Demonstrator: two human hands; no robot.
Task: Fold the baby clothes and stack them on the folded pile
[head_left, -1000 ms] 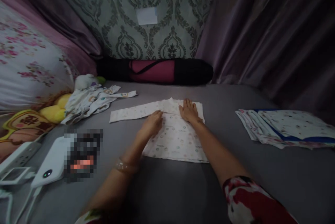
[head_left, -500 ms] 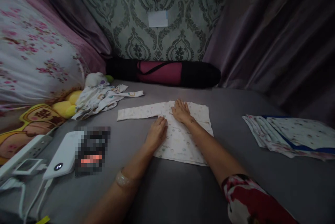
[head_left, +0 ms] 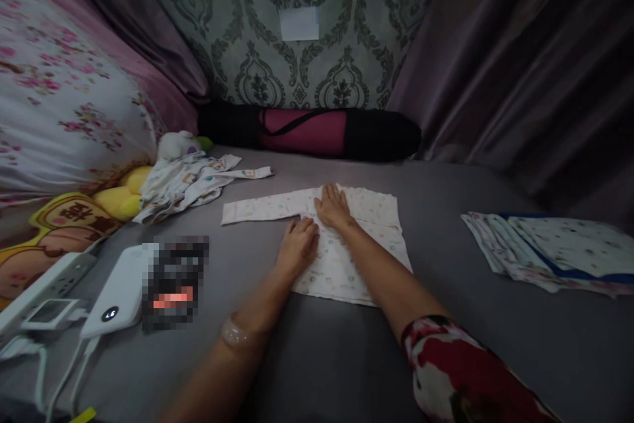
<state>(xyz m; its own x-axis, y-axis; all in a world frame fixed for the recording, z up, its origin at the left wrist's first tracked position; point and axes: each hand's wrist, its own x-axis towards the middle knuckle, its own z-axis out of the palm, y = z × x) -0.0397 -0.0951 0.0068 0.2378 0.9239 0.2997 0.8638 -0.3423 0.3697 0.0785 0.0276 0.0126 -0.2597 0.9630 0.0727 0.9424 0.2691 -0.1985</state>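
A small white long-sleeved shirt with a fine print lies flat on the grey sheet, one sleeve stretched out to the left. My left hand rests on the shirt's left edge just below that sleeve, fingers laid out on the cloth. Higher up, near the shoulder, my right hand presses flat on the fabric with its fingers extended. The shirt's right side looks folded inward, and my right forearm hides part of its body.
Folded clothes are stacked at right. Crumpled printed clothing lies at left beside soft toys. A white power bank, a power strip and cables are nearer on the left. A black and maroon bag lies along the wall.
My right hand has slid a little to the left across the shirt's upper part. My left hand stays at the shirt's left edge. The view has shifted slightly.
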